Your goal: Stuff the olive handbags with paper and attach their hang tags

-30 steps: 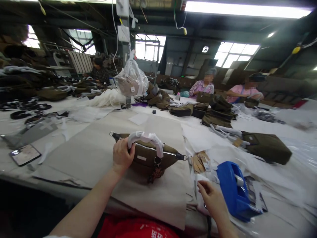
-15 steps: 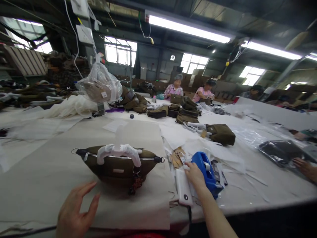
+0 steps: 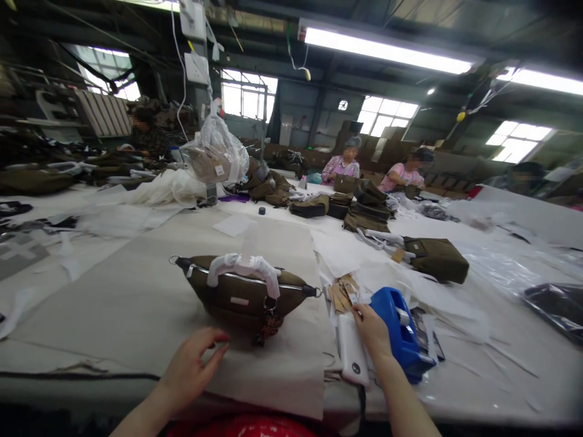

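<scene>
An olive handbag (image 3: pixel 228 297) stands upright on grey paper, its two handles (image 3: pixel 246 267) wrapped in white and a dark reddish charm (image 3: pixel 268 326) hanging at its front. My left hand (image 3: pixel 194 364) is just in front of the bag, thumb and fingers apart, holding nothing. Over the top end of a white device (image 3: pixel 350 349), my right hand (image 3: pixel 371 328) has its fingers closed at small brown and white tags (image 3: pixel 344 294); what they pinch is too small to name. A blue tape dispenser (image 3: pixel 401 334) sits directly right of that hand.
Olive bags (image 3: pixel 368 206) are piled farther back, and another (image 3: pixel 437 258) lies at the right. A plastic-wrapped bag (image 3: pixel 218 158) hangs at back left. Two people in pink (image 3: pixel 344 167) work across the table. A dark plastic-wrapped item (image 3: pixel 558 306) lies far right.
The view has swung left, shifting everything rightward in the picture. My left thumb and fingers are nearer each other. My right fingers have drawn together at the tags.
</scene>
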A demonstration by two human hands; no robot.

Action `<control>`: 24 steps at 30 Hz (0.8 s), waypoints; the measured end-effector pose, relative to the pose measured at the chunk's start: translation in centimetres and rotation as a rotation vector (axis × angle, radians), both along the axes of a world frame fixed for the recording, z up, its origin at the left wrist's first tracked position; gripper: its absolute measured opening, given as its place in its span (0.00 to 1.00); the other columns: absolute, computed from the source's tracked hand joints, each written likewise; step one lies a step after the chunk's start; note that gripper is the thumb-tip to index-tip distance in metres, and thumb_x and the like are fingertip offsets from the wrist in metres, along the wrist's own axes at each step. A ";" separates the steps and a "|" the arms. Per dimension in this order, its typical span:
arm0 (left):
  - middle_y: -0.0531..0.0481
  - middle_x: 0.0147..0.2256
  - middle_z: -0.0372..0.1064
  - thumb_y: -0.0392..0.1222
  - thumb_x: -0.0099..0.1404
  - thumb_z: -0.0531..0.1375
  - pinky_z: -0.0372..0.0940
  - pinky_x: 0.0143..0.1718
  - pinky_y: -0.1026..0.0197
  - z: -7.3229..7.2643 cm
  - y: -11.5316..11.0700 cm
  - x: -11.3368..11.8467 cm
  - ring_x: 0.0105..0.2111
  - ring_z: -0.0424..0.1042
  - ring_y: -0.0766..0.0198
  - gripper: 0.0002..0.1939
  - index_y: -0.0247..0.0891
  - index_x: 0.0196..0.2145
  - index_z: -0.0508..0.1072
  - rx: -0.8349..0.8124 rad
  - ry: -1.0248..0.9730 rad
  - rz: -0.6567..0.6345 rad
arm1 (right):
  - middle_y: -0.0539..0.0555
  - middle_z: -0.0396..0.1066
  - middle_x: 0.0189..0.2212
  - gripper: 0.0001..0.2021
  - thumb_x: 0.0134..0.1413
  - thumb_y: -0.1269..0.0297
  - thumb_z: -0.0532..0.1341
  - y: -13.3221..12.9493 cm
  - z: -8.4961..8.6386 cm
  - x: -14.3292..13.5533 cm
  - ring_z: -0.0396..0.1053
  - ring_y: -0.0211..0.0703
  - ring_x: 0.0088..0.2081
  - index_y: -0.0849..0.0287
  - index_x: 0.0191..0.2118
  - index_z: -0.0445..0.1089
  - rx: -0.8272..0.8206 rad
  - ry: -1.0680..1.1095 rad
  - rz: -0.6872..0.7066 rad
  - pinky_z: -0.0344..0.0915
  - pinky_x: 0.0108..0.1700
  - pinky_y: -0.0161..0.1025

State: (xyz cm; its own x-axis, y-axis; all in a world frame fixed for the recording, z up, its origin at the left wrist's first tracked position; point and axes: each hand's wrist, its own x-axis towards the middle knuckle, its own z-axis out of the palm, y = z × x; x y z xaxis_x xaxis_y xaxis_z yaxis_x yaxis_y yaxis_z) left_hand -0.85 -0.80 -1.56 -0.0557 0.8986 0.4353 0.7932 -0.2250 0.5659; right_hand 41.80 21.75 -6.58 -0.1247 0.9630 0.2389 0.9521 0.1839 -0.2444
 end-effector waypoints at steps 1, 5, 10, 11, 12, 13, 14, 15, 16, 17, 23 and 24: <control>0.48 0.34 0.77 0.44 0.67 0.56 0.73 0.35 0.62 0.1 0.1 0.5 0.32 0.76 0.60 0.09 0.43 0.36 0.76 -0.038 -0.016 -0.031 | 0.59 0.76 0.41 0.16 0.64 0.62 0.50 -0.3 -0.2 -0.1 0.73 0.47 0.41 0.59 0.42 0.74 0.021 0.015 0.008 0.65 0.43 0.40; 0.48 0.34 0.76 0.41 0.67 0.56 0.71 0.40 0.60 1.1 0.6 2.4 0.36 0.75 0.60 0.08 0.42 0.36 0.76 -0.129 -0.050 -0.160 | 0.60 0.77 0.41 0.18 0.64 0.59 0.48 -1.9 -0.2 -1.7 0.74 0.50 0.41 0.59 0.43 0.74 0.113 0.062 0.067 0.67 0.45 0.43; 0.46 0.38 0.76 0.40 0.66 0.56 0.70 0.45 0.58 3.6 0.9 4.3 0.40 0.74 0.60 0.08 0.41 0.40 0.75 -0.094 -0.098 -0.258 | 0.59 0.78 0.38 0.13 0.65 0.59 0.53 -7.1 3.1 -6.5 0.75 0.48 0.40 0.58 0.41 0.73 0.327 0.265 0.344 0.69 0.44 0.43; 0.45 0.41 0.76 0.41 0.66 0.57 0.69 0.48 0.57 4.3 1.0 4.7 0.43 0.74 0.59 0.09 0.41 0.43 0.75 -0.059 -0.103 -0.274 | 0.57 0.78 0.36 0.10 0.64 0.61 0.55 -8.6 4.2 -7.7 0.75 0.47 0.38 0.57 0.41 0.73 0.357 0.345 0.421 0.70 0.43 0.42; 0.44 0.46 0.75 0.42 0.66 0.58 0.67 0.52 0.55 4.9 1.0 5.2 0.47 0.72 0.58 0.12 0.41 0.47 0.74 -0.022 -0.099 -0.294 | 0.56 0.78 0.36 0.08 0.63 0.63 0.57 -10.2 5.3 -9.0 0.76 0.46 0.38 0.55 0.41 0.73 0.338 0.416 0.496 0.70 0.43 0.41; 0.42 0.51 0.72 0.44 0.65 0.59 0.64 0.57 0.52 5.5 1.1 5.7 0.52 0.69 0.56 0.17 0.42 0.51 0.71 0.007 -0.089 -0.319 | 0.55 0.78 0.37 0.07 0.63 0.64 0.57 -11.7 6.4 -10.2 0.76 0.45 0.39 0.54 0.41 0.73 0.288 0.490 0.576 0.71 0.43 0.40; 0.41 0.56 0.68 0.46 0.63 0.61 0.60 0.61 0.49 6.0 1.2 6.2 0.57 0.65 0.53 0.23 0.41 0.56 0.68 0.021 -0.076 -0.351 | 0.55 0.78 0.36 0.07 0.63 0.65 0.57 -13.2 7.5 -11.4 0.76 0.45 0.39 0.54 0.41 0.73 0.206 0.571 0.638 0.72 0.43 0.40; 0.39 0.59 0.65 0.49 0.61 0.64 0.57 0.63 0.48 6.3 1.3 6.7 0.59 0.63 0.51 0.30 0.41 0.59 0.65 0.014 -0.070 -0.386 | 0.55 0.78 0.35 0.07 0.63 0.64 0.57 -14.4 8.4 -12.4 0.76 0.44 0.38 0.54 0.40 0.73 0.105 0.674 0.662 0.72 0.42 0.40; 0.39 0.59 0.65 0.51 0.60 0.65 0.56 0.63 0.48 6.5 1.5 7.1 0.59 0.64 0.51 0.34 0.40 0.61 0.64 -0.020 -0.076 -0.420 | 0.55 0.77 0.34 0.07 0.63 0.63 0.57 -15.3 9.1 -13.4 0.76 0.44 0.37 0.54 0.38 0.73 0.002 0.788 0.656 0.73 0.40 0.39; 0.40 0.56 0.69 0.53 0.60 0.64 0.59 0.61 0.50 6.5 1.6 7.4 0.56 0.67 0.52 0.34 0.39 0.60 0.64 -0.080 -0.098 -0.451 | 0.54 0.77 0.32 0.08 0.63 0.61 0.58 -15.9 9.6 -14.1 0.75 0.43 0.35 0.55 0.36 0.72 -0.090 0.912 0.615 0.74 0.38 0.39; 0.47 0.34 0.78 0.48 0.72 0.47 0.66 0.38 0.66 5.1 1.8 6.3 0.34 0.75 0.64 0.21 0.36 0.38 0.78 -0.345 -0.269 -0.448 | 0.51 0.75 0.29 0.12 0.53 0.53 0.66 -14.4 8.6 -14.8 0.73 0.39 0.27 0.56 0.34 0.69 -0.340 1.470 0.209 0.73 0.31 0.36; 0.47 0.33 0.78 0.49 0.72 0.47 0.66 0.37 0.67 4.9 1.7 5.8 0.33 0.75 0.65 0.22 0.36 0.37 0.78 -0.350 -0.278 -0.421 | 0.51 0.75 0.29 0.13 0.52 0.52 0.67 -13.9 8.2 -14.4 0.73 0.40 0.28 0.56 0.34 0.69 -0.358 1.484 0.181 0.73 0.32 0.37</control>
